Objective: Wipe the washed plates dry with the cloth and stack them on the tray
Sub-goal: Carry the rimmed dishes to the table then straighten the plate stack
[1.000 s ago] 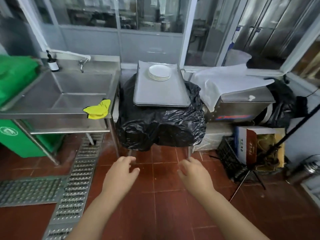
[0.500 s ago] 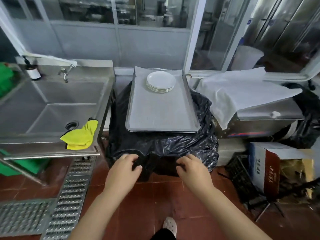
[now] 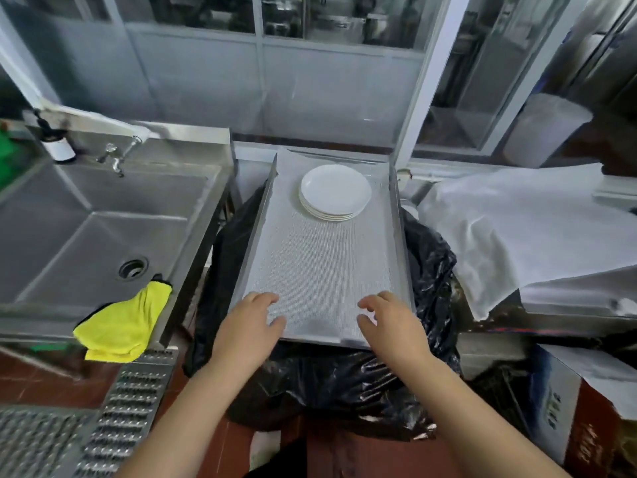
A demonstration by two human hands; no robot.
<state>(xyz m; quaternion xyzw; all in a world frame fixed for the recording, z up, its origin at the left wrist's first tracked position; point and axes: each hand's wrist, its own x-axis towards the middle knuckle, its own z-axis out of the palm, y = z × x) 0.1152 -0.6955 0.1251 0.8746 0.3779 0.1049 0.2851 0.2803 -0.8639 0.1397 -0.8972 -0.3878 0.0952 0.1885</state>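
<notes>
At the near edge of one grey metal tray (image 3: 320,270), two bare hands: left hand (image 3: 250,327) over the near left corner, right hand (image 3: 391,324) over the near right corner, both palm down with fingers loosely bent and spread, gripping nothing; whether the fingertips actually touch the tray surface, cannot tell. Toward the far end of that tray, one stack of white plates (image 3: 335,193), about four rims countable at its near edge, lying flat and well apart from both hands. Under the tray, one bulging black plastic bag (image 3: 344,384), spilling out on either side. To the left, one stainless sink (image 3: 103,219) with a single drain (image 3: 132,267) in its basin and one tap (image 3: 117,157) at the back wall; beside the tap, one dark bottle (image 3: 58,143) with a white label. Draped over the sink's near right corner, one yellow cloth (image 3: 125,327), partly hanging off the rim, near the left hand yet untouched. To the right, one white sheet (image 3: 517,229) spread over a metal unit, and lower down one printed cardboard box (image 3: 579,408). Along the lower left, on red floor tiles, perforated metal drain grating (image 3: 113,419).
</notes>
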